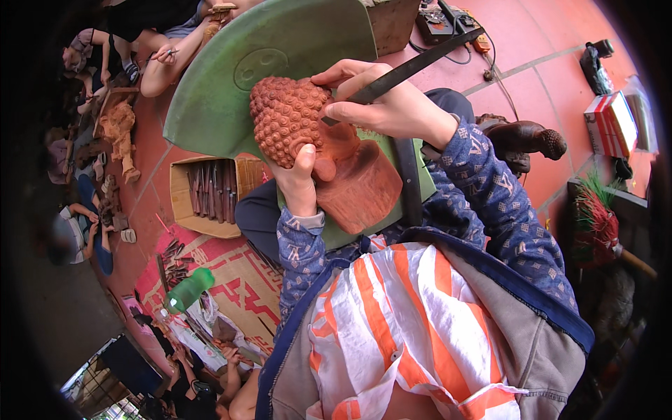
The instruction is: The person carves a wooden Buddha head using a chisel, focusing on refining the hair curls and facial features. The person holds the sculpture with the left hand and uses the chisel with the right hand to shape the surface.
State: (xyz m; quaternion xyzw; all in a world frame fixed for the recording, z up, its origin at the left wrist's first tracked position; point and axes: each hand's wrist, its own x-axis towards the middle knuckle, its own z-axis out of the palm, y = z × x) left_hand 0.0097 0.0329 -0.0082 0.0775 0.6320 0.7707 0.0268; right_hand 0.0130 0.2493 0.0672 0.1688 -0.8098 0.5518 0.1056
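A reddish-brown carved wooden head [288,122] with rows of snail-like curls rests tilted in my lap, its smooth neck and base toward me. My left hand [301,180] grips it from the near left side, thumb pressed beside the ear. In my right hand [395,105] is a long, flat, dark file [427,61], pinched between thumb and fingers. The file's narrow end meets the carving around the face, which is partly hidden by my hand. My right index finger reaches onto the curls. A green plastic chair [210,105] lies behind and under the carving.
An open cardboard box [180,203] of carving tools stands at left, near a green bottle [190,290] and loose tools. A dark wooden figure [525,140] lies right. Other people sit along the left. A corded power device [437,28] and a red-and-white box [610,124] are farther off.
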